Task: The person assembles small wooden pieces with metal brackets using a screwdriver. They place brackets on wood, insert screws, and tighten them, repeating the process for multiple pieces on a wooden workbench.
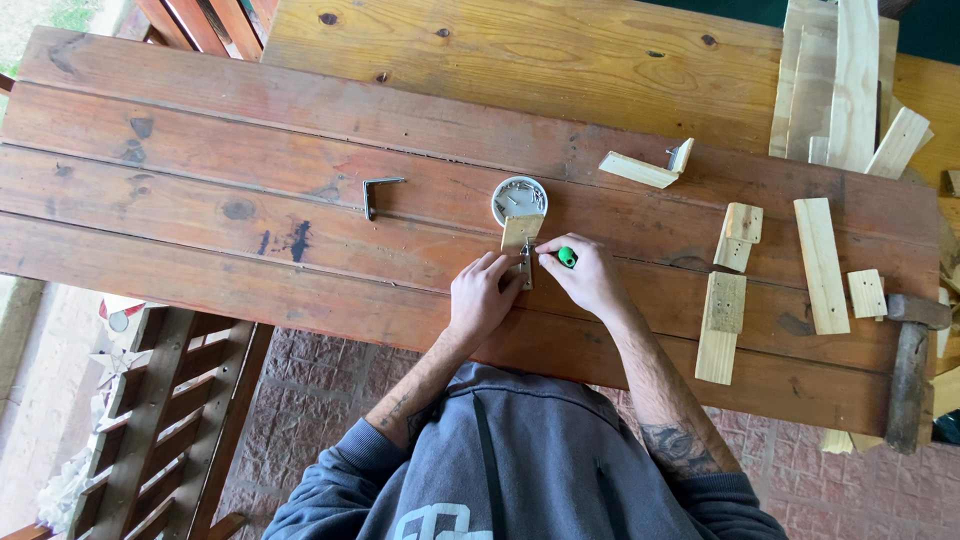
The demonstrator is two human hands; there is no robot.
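Note:
My left hand [483, 297] pinches a small metal bracket against a short light wood piece [521, 233] on the reddish plank table [250, 240]. My right hand [588, 277] is closed on a green-handled screwdriver [566, 257], its tip at the bracket between my two hands. Just beyond the wood piece sits a round white dish [519, 197] holding several screws.
An L-shaped metal bracket [378, 192] lies left of the dish. A joined wooden corner [648, 166], several wood offcuts [822, 264] and stacked slats [840, 80] lie to the right. A hammer [912, 362] rests at the right edge. A wooden bench [160, 430] stands below left.

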